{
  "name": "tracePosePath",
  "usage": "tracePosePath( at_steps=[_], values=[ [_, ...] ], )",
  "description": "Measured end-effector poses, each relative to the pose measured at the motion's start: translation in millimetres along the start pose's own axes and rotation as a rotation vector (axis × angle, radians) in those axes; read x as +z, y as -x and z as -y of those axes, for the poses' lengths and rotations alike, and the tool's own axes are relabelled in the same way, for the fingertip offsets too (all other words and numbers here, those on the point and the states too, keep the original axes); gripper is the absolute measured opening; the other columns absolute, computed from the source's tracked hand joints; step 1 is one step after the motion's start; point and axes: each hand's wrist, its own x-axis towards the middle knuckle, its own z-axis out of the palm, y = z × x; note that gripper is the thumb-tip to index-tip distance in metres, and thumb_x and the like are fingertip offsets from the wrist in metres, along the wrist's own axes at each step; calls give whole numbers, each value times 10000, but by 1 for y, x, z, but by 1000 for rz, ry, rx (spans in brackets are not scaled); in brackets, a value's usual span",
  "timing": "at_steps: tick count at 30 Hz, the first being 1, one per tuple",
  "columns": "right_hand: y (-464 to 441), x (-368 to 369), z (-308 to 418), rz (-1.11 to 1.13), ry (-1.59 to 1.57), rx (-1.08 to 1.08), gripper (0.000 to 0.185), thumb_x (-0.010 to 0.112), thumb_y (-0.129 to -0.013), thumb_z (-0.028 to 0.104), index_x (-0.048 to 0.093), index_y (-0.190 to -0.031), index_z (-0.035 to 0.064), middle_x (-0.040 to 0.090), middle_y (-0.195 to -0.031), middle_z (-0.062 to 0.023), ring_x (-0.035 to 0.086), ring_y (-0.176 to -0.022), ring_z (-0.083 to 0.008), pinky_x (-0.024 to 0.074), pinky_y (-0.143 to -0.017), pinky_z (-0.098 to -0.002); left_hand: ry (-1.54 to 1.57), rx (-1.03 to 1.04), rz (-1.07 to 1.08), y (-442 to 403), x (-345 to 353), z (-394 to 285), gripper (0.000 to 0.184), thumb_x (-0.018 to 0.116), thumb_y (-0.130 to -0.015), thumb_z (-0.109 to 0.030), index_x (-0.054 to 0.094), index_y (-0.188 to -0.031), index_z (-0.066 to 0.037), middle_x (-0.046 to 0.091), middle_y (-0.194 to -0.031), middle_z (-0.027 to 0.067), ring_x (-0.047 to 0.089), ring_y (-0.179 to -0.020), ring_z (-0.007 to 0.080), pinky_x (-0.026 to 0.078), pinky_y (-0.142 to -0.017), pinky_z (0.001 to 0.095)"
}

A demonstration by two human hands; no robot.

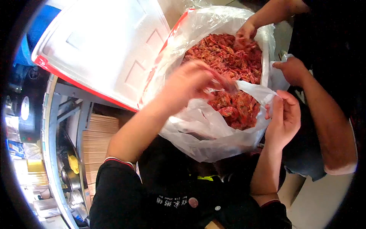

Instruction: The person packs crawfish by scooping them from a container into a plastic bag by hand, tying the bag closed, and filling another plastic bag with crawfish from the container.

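A white plastic bag (200,120) with its mouth spread lies low in front of me, red crayfish (238,110) showing beyond and inside its edge. Its rim is pinched in my right hand (284,120). My left hand (196,82), smeared by motion, is over the bag's mouth with its fingers curled round what looks like a reddish crayfish (230,87). Beyond it, a heap of red crayfish (213,49) fills a foam box lined with a clear plastic liner (225,13).
A co-worker's hand (246,34) reaches into the heap from the upper right. Their other hand (293,70) grips a white bag (280,76). The white foam lid (110,42) with red tape leans at the left. A metal rack (68,110) and stacked cardboard (101,141) stand left.
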Motion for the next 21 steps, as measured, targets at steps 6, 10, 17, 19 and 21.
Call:
tracePosePath(
  at_steps=[6, 10, 17, 19, 21],
  values=[
    [-1, 1, 4, -13, -25, -33, 100, 542, -878, 8, 558, -976, -9, 574, -754, -30, 486, -554, -42, 360, -471, -159, -1133, 834, 215, 22, 48, 48, 311, 616, -753, -155, 584, -1033, -22, 586, -998, 146, 546, -1003, 325, 424, -883, 417],
    [0, -1, 3, -25, -7, -16, 98, 546, -871, -1, 561, -967, -14, 575, -758, -39, 472, -537, -45, 352, -460, -165, -630, 498, 3, 2, -3, 31, 180, 591, -799, -94, 600, -965, -25, 586, -1080, 104, 574, -951, 158, 490, -748, 278],
    [5, 0, 15, -101, 11, -46, 75, 558, -860, -5, 568, -934, -3, 592, -804, -49, 466, -521, -47, 352, -448, -165, -1353, 467, 30, -134, -95, 82, 420, 611, -664, -13, 579, -1083, -35, 593, -1066, 161, 549, -1016, 306, 434, -882, 385],
    [4, -1, 13, -82, -1, -60, 73, 557, -861, -2, 569, -933, 1, 593, -810, -50, 464, -519, -46, 351, -446, -163, -1483, 517, 177, -156, -99, 102, 550, 648, -627, -37, 537, -1166, -62, 578, -1100, 162, 518, -1052, 335, 409, -924, 425],
    [4, 0, 11, -75, 53, -54, 53, 556, -863, 25, 573, -913, 31, 574, -816, -19, 456, -525, -29, 331, -420, -143, -1625, 421, 128, -152, -88, 109, 531, 636, -641, -40, 535, -1162, -58, 576, -1050, 172, 515, -1036, 344, 429, -892, 424]
  ],
)
